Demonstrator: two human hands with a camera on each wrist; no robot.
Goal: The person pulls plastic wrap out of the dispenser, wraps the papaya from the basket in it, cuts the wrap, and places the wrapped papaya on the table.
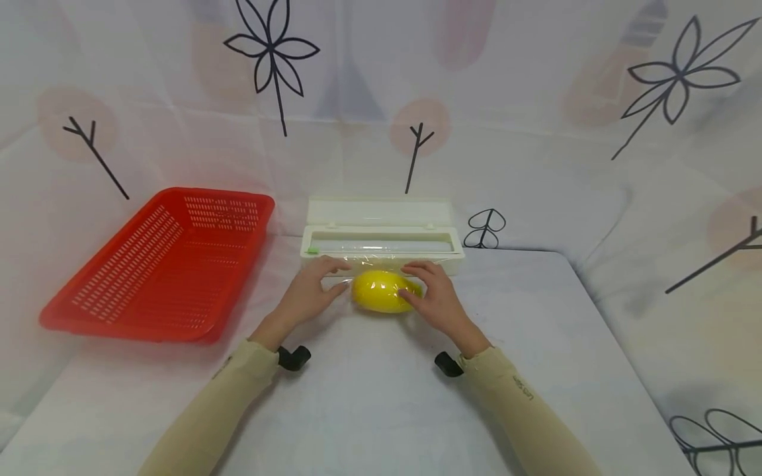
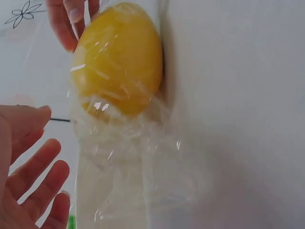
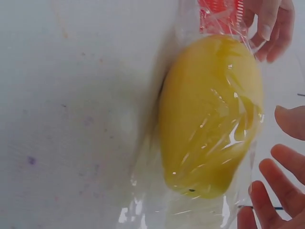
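A smooth yellow mango-like fruit (image 1: 381, 292) lies on its side on the table, covered in clear cling film (image 2: 138, 167). Wrinkled film spreads past both its ends in the wrist views. At the fruit's left end is my left hand (image 1: 306, 291), thumb and fingers spread apart, near the film's edge. My right hand (image 1: 440, 301) is at the narrower right end, its thumb over the fruit in the head view. In the right wrist view, the right fingers (image 3: 281, 183) are extended beside the film; whether they touch it I cannot tell. Behind the fruit stands a white cling film dispenser (image 1: 457, 252).
The dispenser's lid (image 1: 381, 211) is raised, showing a film roll (image 1: 381, 246) and a green slider (image 1: 312, 250). A red slotted plastic basket (image 1: 235, 291) stands on the left. Patterned cloth (image 1: 536, 165) hangs behind the white-covered table (image 1: 369, 410).
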